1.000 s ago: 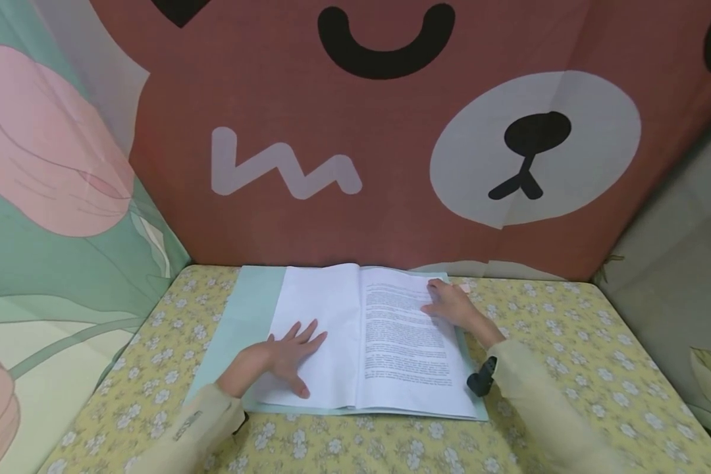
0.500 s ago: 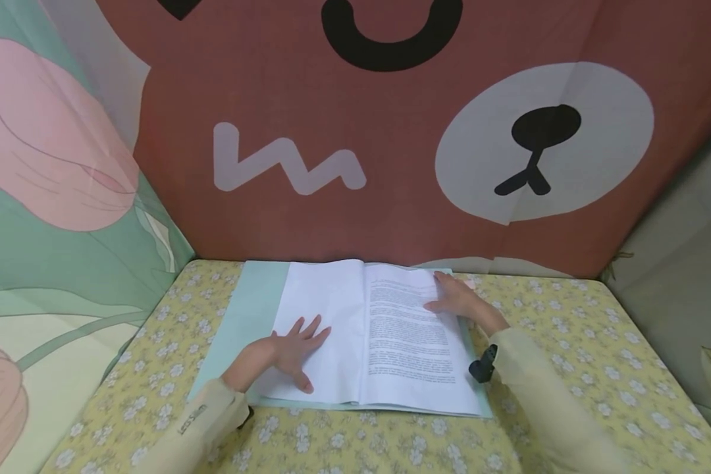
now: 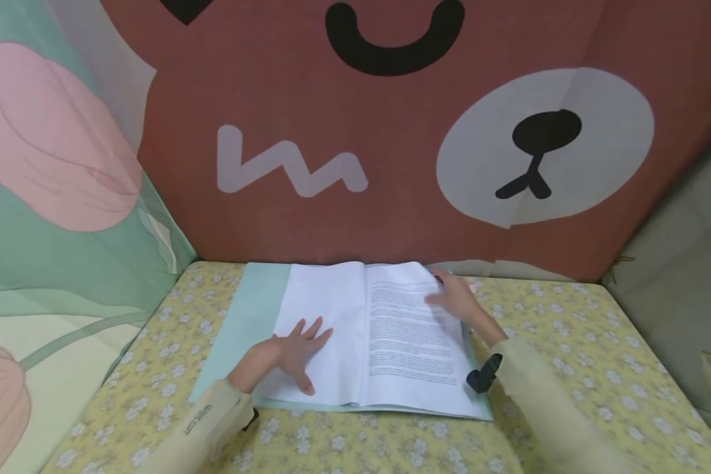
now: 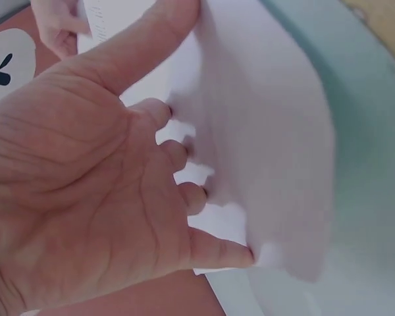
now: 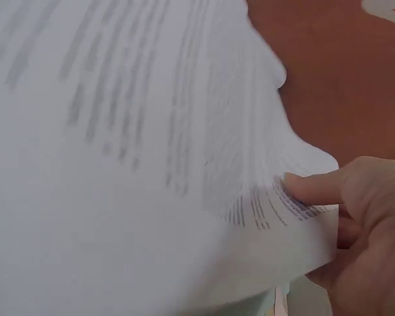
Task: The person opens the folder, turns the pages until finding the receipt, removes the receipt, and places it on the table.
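Note:
A stack of white paper lies spread like a book inside a pale green folder (image 3: 251, 316). Blank paper (image 3: 326, 296) faces up on the left, a printed page (image 3: 411, 336) on the right. My left hand (image 3: 296, 355) rests on the blank side, fingers spread; the left wrist view shows its fingertips (image 4: 240, 253) pressing the paper. At the upper right corner, my right hand (image 3: 457, 297) pinches the printed page. In the right wrist view the thumb (image 5: 309, 187) lies on top of the print and the page bends upward; the other fingers are mostly hidden beneath it.
A yellow flowered cloth (image 3: 569, 368) covers the table. Behind the folder rises a red-brown backdrop (image 3: 391, 224) with a bear drawing, close to the folder's far edge. A dark wrist strap (image 3: 484, 374) is on the right sleeve.
My right hand has taken hold of the printed page's upper corner, and the page's top edge has lifted and curved. The left hand stays on the blank side. The head view shifts slightly.

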A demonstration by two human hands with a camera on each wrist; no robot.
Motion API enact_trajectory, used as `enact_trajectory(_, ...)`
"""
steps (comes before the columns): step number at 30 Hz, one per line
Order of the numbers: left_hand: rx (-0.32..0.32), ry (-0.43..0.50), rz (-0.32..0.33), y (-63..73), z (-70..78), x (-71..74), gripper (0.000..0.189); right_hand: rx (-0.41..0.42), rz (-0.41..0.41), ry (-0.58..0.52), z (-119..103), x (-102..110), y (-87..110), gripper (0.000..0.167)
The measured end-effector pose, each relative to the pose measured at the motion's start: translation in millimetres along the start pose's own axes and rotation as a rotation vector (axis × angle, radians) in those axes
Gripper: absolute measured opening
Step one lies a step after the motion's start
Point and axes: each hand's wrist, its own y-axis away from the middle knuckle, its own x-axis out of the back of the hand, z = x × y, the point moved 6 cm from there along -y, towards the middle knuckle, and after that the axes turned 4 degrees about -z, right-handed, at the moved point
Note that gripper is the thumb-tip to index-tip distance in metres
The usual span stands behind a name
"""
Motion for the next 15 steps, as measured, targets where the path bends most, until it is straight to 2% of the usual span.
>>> enact_trajectory(3,0.006,-0.017,0.003,0.3,3.2,-0.4,0.117,-0.023,0.084,-0.089,-4.4,7.0,5.0,0.051)
enact_trajectory(5,0.001,-0.018,0.018,1.6,6.9,1.4,0.117,-0.079,0.143,-0.192,-4.8,13.2,8.7,0.045)
enact_trajectory(8,-0.002,-0.013,0.033,2.3,10.0,2.4,0.117,-0.192,0.194,-0.377,-3.5,20.9,15.4,0.049)
enact_trajectory(12,0.007,0.033,0.059,3.4,10.6,2.8,0.117,-0.301,0.178,-0.642,-3.4,27.1,25.1,0.066)
enact_trajectory(15,0.012,0.055,0.072,4.1,9.9,1.9,0.117,-0.295,0.100,-0.740,-6.1,29.7,29.1,0.067)
